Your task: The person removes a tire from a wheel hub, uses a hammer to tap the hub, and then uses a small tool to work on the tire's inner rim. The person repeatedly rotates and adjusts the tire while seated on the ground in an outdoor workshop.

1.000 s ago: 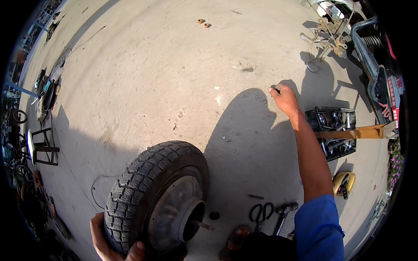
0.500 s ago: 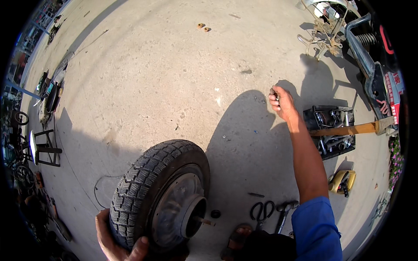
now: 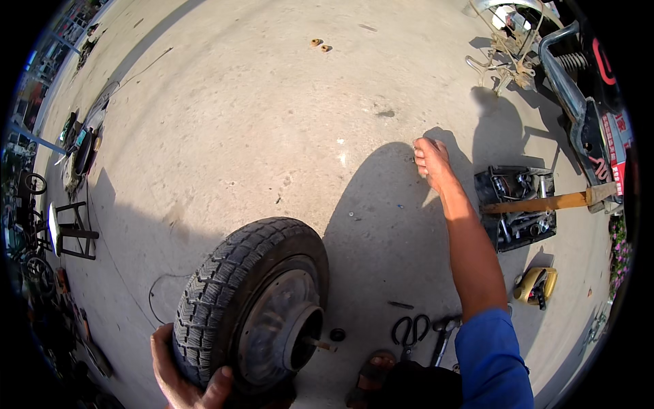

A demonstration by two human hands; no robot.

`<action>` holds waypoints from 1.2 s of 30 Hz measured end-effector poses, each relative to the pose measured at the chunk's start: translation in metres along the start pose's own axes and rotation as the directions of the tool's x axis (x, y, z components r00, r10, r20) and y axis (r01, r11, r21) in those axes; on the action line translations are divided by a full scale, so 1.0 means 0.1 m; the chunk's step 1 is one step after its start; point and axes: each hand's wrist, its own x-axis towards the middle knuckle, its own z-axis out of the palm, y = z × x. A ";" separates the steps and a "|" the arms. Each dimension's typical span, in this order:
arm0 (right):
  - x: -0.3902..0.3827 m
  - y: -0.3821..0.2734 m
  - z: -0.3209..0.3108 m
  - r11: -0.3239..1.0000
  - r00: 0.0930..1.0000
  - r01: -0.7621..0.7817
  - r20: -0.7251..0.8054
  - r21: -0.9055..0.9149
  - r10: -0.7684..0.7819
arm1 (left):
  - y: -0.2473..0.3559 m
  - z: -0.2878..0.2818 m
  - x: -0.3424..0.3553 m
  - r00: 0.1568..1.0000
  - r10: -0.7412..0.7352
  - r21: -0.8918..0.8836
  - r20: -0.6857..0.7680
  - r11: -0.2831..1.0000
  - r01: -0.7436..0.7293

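A wheel [image 3: 225,300] with a black knobby tyre and a metal hub [image 3: 272,334] stands upright on the concrete, an axle stub [image 3: 320,345] sticking out of the hub. My left hand [image 3: 187,382] grips the tyre's lower left side, thumb on the sidewall and fingers round the tread. Out at the end of my stretched arm, my right hand [image 3: 431,162] is low over the ground with its fingers curled closed; what lies inside them is hidden. Small metal bits [image 3: 351,214] lie on the concrete between that hand and the wheel.
Right of my forearm sits a black toolbox [image 3: 518,228] with a wooden-handled hammer [image 3: 545,204] across it. A cut yellow container [image 3: 536,285], scissors [image 3: 410,334] and a ratchet-like tool [image 3: 444,337] are nearer me. A stool [image 3: 71,232] stands left; vehicle parts [image 3: 572,88] fill the far right.
My right hand has shifted slightly left and turned, its fingers now curled downward; small metal pieces showed between them before. The wheel and my left hand have stayed put.
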 end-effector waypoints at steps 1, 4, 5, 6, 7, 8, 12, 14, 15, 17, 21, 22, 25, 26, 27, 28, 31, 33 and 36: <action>-0.10 -0.05 -0.05 0.963 0.993 -0.041 0.118 0.267 0.010 | -0.02 -0.01 0.00 1.000 0.004 -0.007 0.002 1.000 -0.004; -0.29 -0.21 -0.11 0.896 0.979 -0.098 0.204 0.434 0.008 | 0.01 0.04 0.02 0.995 -0.086 -0.100 -0.049 0.992 0.081; -0.21 -0.15 -0.23 0.901 0.977 -0.115 0.209 0.417 0.028 | 0.07 0.14 0.05 0.978 -0.186 -0.188 -0.095 0.968 0.166; -0.15 -0.07 -0.23 0.995 0.994 0.060 0.085 0.077 -0.066 | 0.10 0.19 0.08 0.949 -0.287 -0.279 -0.130 0.929 0.243; -0.14 -0.05 -0.15 0.938 0.981 0.189 0.005 -0.289 -0.195 | 0.09 0.18 0.07 0.953 -0.273 -0.247 -0.133 0.940 0.235; -0.14 -0.05 -0.09 0.741 0.940 0.253 -0.022 -0.622 -0.340 | 0.06 0.16 0.06 0.956 -0.259 -0.216 -0.136 0.950 0.227; -0.20 0.02 0.07 0.280 0.947 0.115 0.021 -0.953 -0.320 | 0.12 0.14 0.05 0.958 -0.266 -0.250 -0.110 0.940 0.233; -0.11 0.17 0.03 0.286 0.908 0.184 0.052 -0.940 -0.415 | 0.06 0.05 0.01 0.997 -0.067 -0.104 -0.036 0.993 0.063; -0.08 0.25 0.00 0.277 0.875 0.212 0.056 -0.937 -0.481 | 0.04 0.01 -0.01 0.999 0.032 -0.036 0.016 0.999 -0.032; -0.10 0.23 -0.02 0.540 0.906 0.224 -0.030 -0.811 -0.421 | 0.03 0.01 -0.02 0.999 0.046 -0.051 0.012 0.998 -0.045; -0.42 0.02 -0.09 0.999 0.998 -0.032 0.051 0.005 0.032 | -0.05 -0.01 -0.04 0.996 0.084 -0.041 -0.006 0.996 -0.084; -0.54 -0.01 -0.11 0.975 0.988 -0.098 0.136 0.197 0.072 | -0.07 -0.02 -0.05 0.996 0.092 -0.034 -0.006 0.995 -0.092; -0.88 0.00 -0.32 0.912 0.946 -0.168 0.323 0.374 0.041 | -0.29 0.02 0.01 0.996 0.085 -0.126 -0.009 0.988 -0.086; -1.04 -0.05 -0.31 0.893 0.937 -0.185 0.348 0.410 0.034 | -0.33 0.02 0.00 0.997 0.078 -0.155 -0.023 0.985 -0.081; -1.20 -0.09 -0.28 0.895 0.932 -0.189 0.362 0.404 0.034 | -0.31 0.00 -0.03 0.992 0.129 -0.149 -0.004 0.980 -0.128; -1.32 -0.08 -0.31 0.901 0.936 -0.200 0.348 0.386 0.059 | -0.29 0.00 -0.05 0.990 0.144 -0.147 -0.007 0.979 -0.143; -1.69 -0.11 -0.35 0.932 0.958 -0.203 0.259 0.301 0.125 | -0.24 -0.03 -0.12 0.981 0.192 -0.119 0.013 0.975 -0.189; -2.04 -0.16 -0.28 0.966 0.968 -0.197 0.188 0.167 0.165 | -0.20 -0.04 -0.16 0.973 0.230 -0.124 0.033 0.967 -0.224; -2.47 -0.11 -0.22 0.976 0.971 -0.216 0.117 0.034 0.211 | -0.18 -0.03 -0.26 0.970 0.239 -0.117 0.051 0.966 -0.232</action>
